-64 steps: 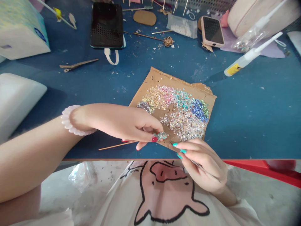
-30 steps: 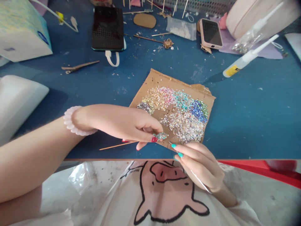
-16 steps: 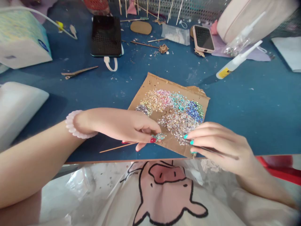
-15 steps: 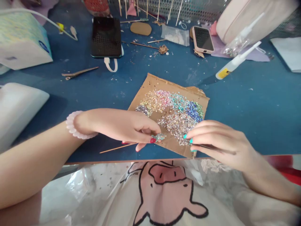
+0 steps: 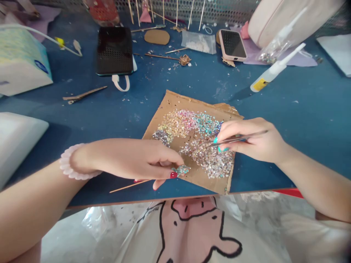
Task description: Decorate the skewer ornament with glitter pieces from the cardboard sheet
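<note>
Left hand point(image 5: 134, 159), lower centre of frame: fingers pinched on one gem-studded piece point(image 5: 182, 170). Right hand point(image 5: 256, 144), right of centre: fingers closed on tweezers point(image 5: 236, 138), tips over loose rhinestones point(image 5: 216, 164) on cardboard point(image 5: 197, 179), mid-frame.

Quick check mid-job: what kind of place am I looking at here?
Probably a craft workbench: a cardboard sheet bears small sparkling pieces grouped largely by colour, the right hand holds a slim tweezers-like tool over them, and a long-nozzled bottle is on the blue table.
</note>
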The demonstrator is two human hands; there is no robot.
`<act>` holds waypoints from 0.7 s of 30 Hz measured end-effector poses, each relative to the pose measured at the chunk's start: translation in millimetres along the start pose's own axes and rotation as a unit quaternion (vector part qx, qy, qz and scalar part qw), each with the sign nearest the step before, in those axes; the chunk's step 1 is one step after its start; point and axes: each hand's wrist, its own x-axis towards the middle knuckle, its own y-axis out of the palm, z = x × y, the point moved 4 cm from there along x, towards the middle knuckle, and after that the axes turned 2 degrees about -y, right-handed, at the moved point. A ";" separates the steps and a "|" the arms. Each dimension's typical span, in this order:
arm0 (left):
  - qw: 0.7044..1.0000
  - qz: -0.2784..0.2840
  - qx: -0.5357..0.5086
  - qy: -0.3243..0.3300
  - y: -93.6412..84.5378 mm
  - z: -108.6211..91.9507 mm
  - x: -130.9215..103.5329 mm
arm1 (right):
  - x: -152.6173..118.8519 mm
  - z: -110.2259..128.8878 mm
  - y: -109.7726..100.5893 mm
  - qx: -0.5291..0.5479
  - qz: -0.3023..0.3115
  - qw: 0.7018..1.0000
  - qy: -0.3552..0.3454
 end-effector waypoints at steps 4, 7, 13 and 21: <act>1.000 0.002 0.000 -0.005 0.1 -0.5 0.3 | -7.7 -9.8 -4.9 0.015 -0.051 0.996 0.066; 1.000 -0.002 -0.010 0.002 0.8 -0.2 0.2 | -7.9 -16.5 -8.7 0.005 -0.074 0.992 0.103; 1.000 -0.007 -0.021 -0.004 2.2 2.4 0.5 | -1.1 -14.7 -14.2 -0.067 -0.072 0.992 0.076; 1.000 0.000 -0.024 -0.015 2.3 3.3 0.5 | -4.3 -12.2 -6.8 -0.113 -0.071 0.990 0.049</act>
